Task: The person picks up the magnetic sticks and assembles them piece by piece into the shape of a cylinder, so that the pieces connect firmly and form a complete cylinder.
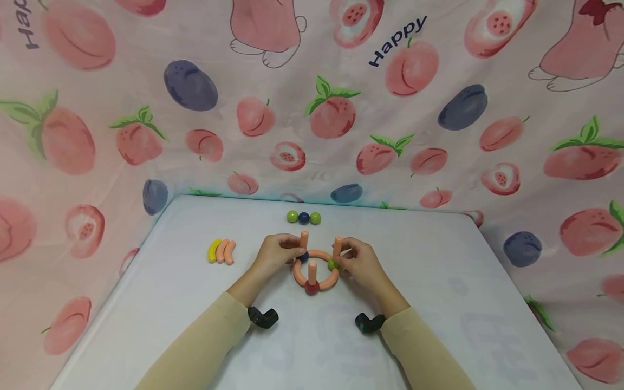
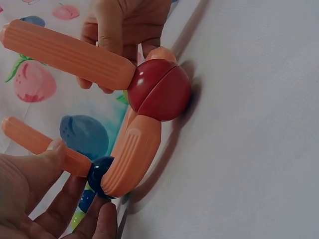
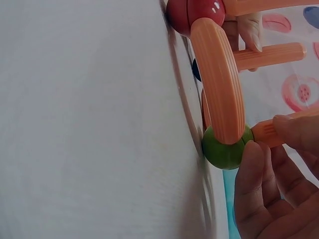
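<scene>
On the white table, curved orange pieces (image 1: pixel 329 280) and a red ball (image 1: pixel 312 287), a blue ball (image 2: pixel 96 173) and a green ball (image 3: pixel 219 150) form a ring. A straight orange rod stands upright on each ball; the red ball's rod (image 1: pixel 312 272) is nearest the person and untouched. My left hand (image 1: pixel 279 253) pinches the rod (image 2: pixel 30 137) on the blue ball, low down, with fingers beside that ball. The rod (image 3: pixel 266 132) on the green ball is held near its base between the thumb and fingers of my right hand (image 1: pixel 362 262).
Behind the ring, two green balls (image 1: pixel 315 218) flank a dark blue ball (image 1: pixel 304 218) in a row. To the left lie a curved yellow piece (image 1: pixel 212 252) and two curved orange pieces (image 1: pixel 229 253). A fruit-print cloth (image 1: pixel 292 124) hangs beyond the table's back edge.
</scene>
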Demonstrator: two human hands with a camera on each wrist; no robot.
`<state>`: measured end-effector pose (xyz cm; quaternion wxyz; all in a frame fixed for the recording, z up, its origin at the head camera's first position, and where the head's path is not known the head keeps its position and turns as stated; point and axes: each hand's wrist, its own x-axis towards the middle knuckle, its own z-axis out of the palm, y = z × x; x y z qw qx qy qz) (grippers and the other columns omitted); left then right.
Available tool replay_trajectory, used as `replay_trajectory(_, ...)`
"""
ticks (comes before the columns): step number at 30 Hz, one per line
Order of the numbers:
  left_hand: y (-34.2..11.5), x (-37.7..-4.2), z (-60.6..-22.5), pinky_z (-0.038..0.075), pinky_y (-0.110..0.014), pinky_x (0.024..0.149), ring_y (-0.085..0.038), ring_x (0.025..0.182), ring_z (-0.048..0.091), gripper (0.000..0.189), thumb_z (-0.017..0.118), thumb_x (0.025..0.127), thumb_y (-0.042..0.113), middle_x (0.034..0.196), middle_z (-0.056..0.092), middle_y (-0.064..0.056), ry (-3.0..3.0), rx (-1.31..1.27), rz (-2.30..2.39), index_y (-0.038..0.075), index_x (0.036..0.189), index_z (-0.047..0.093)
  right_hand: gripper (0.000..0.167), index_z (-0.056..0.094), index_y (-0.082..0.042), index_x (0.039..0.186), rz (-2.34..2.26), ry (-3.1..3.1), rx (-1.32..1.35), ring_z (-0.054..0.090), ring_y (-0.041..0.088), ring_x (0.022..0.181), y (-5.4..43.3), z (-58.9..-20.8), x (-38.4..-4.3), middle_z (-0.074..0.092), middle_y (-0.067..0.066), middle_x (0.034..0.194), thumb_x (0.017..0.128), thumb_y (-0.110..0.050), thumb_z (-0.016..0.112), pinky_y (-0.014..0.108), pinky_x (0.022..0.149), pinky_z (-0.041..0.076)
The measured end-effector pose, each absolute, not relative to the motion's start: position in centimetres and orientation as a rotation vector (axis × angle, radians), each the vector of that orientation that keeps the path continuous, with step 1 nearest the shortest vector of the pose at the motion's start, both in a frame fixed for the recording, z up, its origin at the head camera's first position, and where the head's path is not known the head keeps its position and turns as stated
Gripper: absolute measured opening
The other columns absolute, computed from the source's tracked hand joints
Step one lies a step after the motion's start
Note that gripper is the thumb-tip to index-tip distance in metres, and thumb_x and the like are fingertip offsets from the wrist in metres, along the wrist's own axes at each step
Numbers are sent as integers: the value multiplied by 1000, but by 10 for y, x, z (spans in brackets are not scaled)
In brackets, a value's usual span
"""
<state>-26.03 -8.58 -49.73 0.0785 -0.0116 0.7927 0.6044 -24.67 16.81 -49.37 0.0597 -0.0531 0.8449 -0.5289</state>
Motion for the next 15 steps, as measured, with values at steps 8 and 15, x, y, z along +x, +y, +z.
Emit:
replay_trajectory(8,-83,-260,-497,61,-31,74,-14,90,68,22,85,94,16,112,80,-10,2415,-22,1809,9,114,81,28,72,-4,124,-1621,2561,-187,68,17,85,169,-493,-246,70,13,121,97,-3,77,34,66,61)
replay_trajectory(15,-81,-260,-499,60,-30,73,-14,90,68,20,85,94,14,109,80,-10,2420,-22,1821,7,112,80,30,72,-4,125,-1642,2556,-163,68,17,84,169,-496,-247,70,14,122,96,-3,77,33,64,61)
